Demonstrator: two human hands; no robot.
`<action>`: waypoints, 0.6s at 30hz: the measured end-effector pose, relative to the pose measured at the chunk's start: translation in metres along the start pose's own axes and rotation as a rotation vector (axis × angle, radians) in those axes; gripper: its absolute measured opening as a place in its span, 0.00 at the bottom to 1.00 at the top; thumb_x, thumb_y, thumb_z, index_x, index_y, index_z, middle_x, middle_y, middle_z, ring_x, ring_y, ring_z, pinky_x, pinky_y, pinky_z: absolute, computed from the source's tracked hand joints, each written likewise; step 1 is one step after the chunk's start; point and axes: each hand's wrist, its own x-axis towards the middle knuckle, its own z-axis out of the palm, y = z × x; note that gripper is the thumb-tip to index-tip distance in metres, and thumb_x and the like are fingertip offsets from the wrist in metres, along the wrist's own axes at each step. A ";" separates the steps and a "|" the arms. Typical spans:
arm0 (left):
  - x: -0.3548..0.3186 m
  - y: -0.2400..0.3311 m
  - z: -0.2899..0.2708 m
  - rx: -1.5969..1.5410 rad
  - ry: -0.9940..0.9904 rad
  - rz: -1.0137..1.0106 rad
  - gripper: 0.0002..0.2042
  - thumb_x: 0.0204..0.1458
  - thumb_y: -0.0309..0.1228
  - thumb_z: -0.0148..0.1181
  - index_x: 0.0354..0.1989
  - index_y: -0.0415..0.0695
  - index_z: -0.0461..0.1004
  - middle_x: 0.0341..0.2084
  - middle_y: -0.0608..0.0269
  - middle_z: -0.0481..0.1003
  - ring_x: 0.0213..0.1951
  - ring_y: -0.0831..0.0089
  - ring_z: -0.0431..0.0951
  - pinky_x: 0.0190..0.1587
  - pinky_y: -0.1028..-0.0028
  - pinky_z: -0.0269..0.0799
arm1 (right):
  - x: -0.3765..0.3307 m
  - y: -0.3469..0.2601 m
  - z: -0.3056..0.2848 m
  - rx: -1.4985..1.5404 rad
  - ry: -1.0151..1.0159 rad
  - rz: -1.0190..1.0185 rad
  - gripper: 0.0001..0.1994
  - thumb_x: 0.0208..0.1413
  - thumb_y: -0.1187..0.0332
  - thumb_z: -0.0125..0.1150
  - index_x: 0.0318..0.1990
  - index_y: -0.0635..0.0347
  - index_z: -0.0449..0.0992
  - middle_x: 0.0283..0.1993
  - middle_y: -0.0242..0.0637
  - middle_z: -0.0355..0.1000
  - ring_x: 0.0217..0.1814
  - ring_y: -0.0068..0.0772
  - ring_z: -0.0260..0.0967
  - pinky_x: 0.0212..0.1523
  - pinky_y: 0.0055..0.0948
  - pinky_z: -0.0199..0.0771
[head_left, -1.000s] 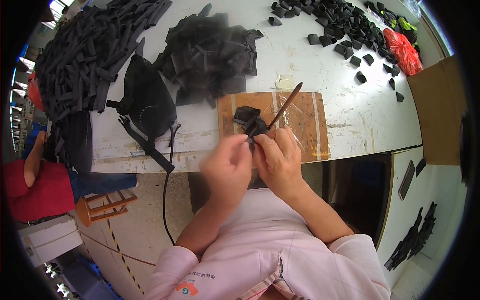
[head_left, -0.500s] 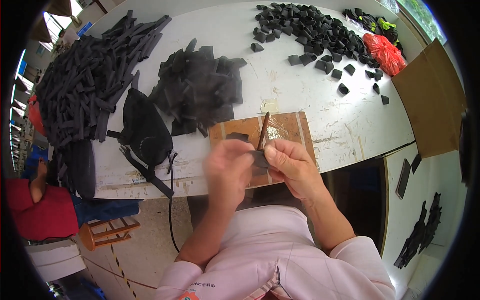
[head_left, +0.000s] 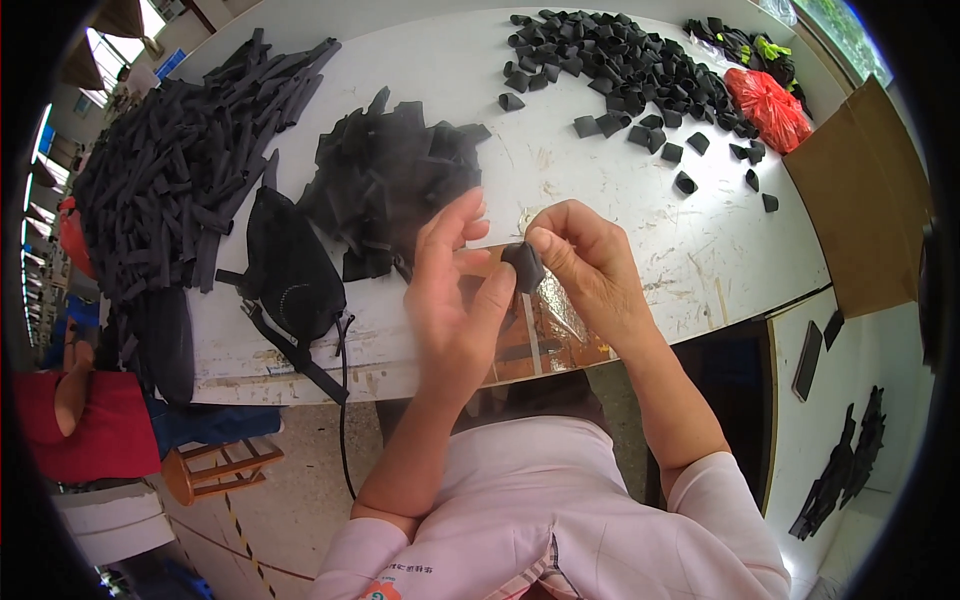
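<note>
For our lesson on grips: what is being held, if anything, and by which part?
The right hand pinches a small black piece near its upper right edge; whether the open left hand touches it is unclear.

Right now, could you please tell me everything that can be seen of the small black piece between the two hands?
The small black piece is short and angular, and looks like matte, folded fabric. The right hand pinches it at its upper right edge. The left hand is open, with its thumb at the piece's left side; whether they touch is unclear. In this view the piece appears over the brown board. Any stitching is too small to tell.
</note>
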 end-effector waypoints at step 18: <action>-0.007 -0.005 -0.008 -0.393 -0.003 -0.056 0.05 0.54 0.27 0.47 0.34 0.39 0.67 0.31 0.61 0.67 0.37 0.74 0.66 0.47 0.71 0.61 | -0.011 -0.002 0.011 -0.678 0.269 -0.736 0.07 0.36 0.77 0.61 0.26 0.61 0.72 0.22 0.34 0.63 0.23 0.32 0.57 0.20 0.27 0.58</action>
